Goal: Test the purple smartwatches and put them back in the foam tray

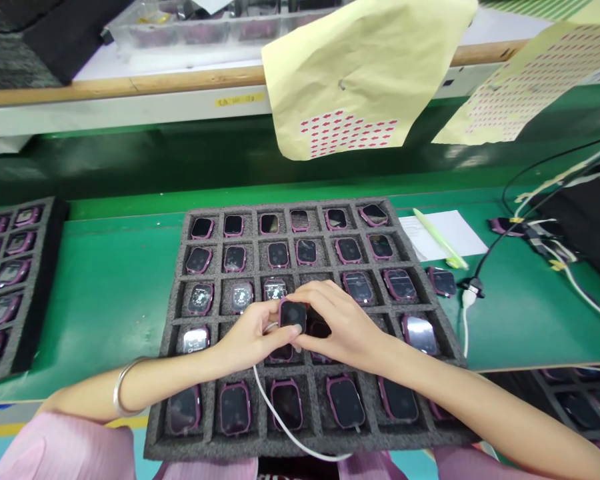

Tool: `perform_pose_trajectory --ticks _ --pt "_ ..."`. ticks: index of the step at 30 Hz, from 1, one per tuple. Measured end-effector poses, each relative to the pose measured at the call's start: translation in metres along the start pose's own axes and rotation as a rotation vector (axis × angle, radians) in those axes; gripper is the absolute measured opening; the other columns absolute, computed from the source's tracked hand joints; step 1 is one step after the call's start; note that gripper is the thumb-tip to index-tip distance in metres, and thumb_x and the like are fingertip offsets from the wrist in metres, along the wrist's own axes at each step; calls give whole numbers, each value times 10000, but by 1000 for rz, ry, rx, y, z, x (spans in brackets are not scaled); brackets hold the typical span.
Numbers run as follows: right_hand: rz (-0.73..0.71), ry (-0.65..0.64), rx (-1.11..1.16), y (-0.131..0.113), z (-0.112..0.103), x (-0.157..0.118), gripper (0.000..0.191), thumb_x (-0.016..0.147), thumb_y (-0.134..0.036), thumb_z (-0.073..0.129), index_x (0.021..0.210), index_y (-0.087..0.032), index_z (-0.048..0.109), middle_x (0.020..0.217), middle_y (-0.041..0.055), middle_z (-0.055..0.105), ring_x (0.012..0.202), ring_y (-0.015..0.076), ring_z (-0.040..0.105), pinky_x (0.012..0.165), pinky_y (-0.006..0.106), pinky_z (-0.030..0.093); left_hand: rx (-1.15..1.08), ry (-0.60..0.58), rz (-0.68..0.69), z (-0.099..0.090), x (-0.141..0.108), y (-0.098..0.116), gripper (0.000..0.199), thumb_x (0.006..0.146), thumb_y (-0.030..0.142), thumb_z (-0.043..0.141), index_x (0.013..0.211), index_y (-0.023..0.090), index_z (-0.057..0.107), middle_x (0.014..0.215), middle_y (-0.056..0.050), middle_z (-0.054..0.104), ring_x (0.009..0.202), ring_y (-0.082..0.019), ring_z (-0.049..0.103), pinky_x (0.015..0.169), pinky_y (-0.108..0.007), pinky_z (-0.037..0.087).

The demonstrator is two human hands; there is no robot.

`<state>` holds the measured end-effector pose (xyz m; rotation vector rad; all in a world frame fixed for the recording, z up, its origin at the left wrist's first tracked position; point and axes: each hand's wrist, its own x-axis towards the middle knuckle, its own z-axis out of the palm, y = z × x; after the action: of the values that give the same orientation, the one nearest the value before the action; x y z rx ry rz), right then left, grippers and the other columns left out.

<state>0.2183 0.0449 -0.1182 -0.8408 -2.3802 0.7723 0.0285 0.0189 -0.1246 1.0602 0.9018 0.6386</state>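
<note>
A smartwatch body [293,316] with a purple frame and dark screen is raised over the middle of a grey foam tray [310,448]. My left hand [253,333] grips it from the left, its thumb across the lower screen. Fingers of my right hand [337,323] are closed on its right side and top edge. A white cable [280,421] runs from under my left hand, loops over the tray's front and ends out of view; its contact with the watch is hidden. Similar watches fill many compartments, and a few, such as this watch [241,296], have lit faces.
Another foam tray of watches [40,293] lies at the left. To the right are a loose watch [441,282], white paper with a light green pen [437,235], and a cable connector [472,289]. Yellow sticker sheets [360,73] hang from the shelf edge [180,83].
</note>
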Motion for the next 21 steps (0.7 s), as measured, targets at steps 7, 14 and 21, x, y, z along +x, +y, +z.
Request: perform_pose_trajectory --ticks 7,14,21 --pt "-9 -11 -95 -1 -1 0 321 824 -249 663 1093 -141 524 986 92 619 923 255 578 781 392 443 96 -4 7 -1 3 -4 238 819 331 625 920 117 594 868 -55 613 848 -195 571 770 -295 445" --pt "-45 31 -141 -1 1 1 305 841 -288 649 1062 -119 525 948 115 623 896 278 590 776 419 443 60 30 -11 0 4 -5 228 810 305 636 914 106 597 814 -41 601 825 -183 562 760 -286 434" --pt "-37 19 -46 -1 2 1 345 843 -276 677 1107 -138 504 993 102 616 927 256 576 786 403 452 -31 16 -20 -2 3 0 269 778 336 679 890 99 625 791 -39 616 738 -152 545 674 -252 417"
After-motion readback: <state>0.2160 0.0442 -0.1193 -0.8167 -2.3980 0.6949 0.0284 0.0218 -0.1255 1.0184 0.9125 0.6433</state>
